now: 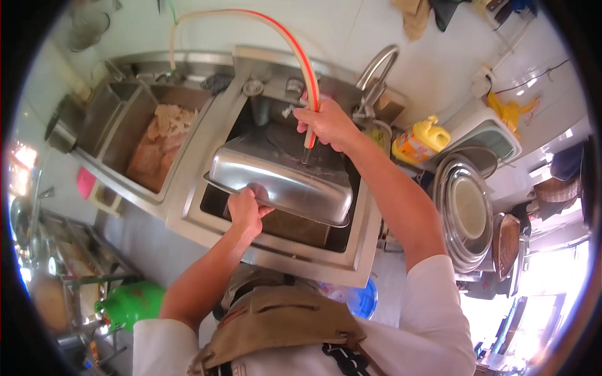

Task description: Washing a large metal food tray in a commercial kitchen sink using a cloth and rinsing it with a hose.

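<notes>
My left hand (245,212) grips the near rim of a rectangular stainless steel pan (282,181), which is tilted over the basin of a steel sink (364,244). Its underside faces up and toward the back. In my right hand (329,126) is a clear hose with a red stripe (301,47), pointed down at the pan. Water (305,157) runs from the hose end onto the pan's wet bottom. The pan hides much of the basin.
A second sink (164,188) on the left holds pale meat-like pieces (162,136) in brownish water. Behind the basin rises a curved faucet (376,89). To the right are a yellow detergent jug (421,141) and stacked metal bowls (465,211). A green gas cylinder (134,305) stands lower left.
</notes>
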Demonstrator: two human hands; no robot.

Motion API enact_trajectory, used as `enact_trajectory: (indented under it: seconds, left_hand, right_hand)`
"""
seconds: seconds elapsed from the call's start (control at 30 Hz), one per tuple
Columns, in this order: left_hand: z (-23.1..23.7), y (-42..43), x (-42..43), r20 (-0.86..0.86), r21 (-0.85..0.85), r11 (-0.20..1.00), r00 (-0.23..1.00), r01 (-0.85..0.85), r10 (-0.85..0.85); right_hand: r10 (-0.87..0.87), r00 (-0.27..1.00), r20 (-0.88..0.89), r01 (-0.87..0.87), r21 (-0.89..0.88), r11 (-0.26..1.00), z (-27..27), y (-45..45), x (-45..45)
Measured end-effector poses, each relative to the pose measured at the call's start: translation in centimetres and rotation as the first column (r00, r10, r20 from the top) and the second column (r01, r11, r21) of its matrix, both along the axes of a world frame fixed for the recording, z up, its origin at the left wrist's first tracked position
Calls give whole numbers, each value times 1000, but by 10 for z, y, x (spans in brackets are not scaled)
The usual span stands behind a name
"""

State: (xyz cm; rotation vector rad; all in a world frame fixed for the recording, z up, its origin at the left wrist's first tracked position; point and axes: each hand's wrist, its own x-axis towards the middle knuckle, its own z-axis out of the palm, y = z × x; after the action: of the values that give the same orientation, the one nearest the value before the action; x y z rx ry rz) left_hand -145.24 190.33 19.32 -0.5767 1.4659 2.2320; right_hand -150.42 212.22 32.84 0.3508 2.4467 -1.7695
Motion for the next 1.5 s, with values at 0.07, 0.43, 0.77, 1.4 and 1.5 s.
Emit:
enact_trajectory:
  seconds: [0.07,0.43,0.77,1.4,1.5]
  left_hand:
    - [31,31,-23,-49,68,998,999,-20,23]
    - [116,64,-137,125,316,943,981,101,-147]
    - [107,25,-163,126,564,825,985,28,-120]
    - [56,-2,-150,149,454,843,958,-287,246]
    - [50,-9,-163,115,462,801,921,-381,372]
  right_hand:
    - [-24,996,-81,27,31,999,23,-1,-7]
    - [-25,981,-193,69,226,972,64,12,-62]
    - [-21,972,-235,26,19,999,64,-58,-104]
    - [22,988,-152,8,194,981,62,-80,-102]
    - [-14,991,-134,30,121,992,65,-60,-75]
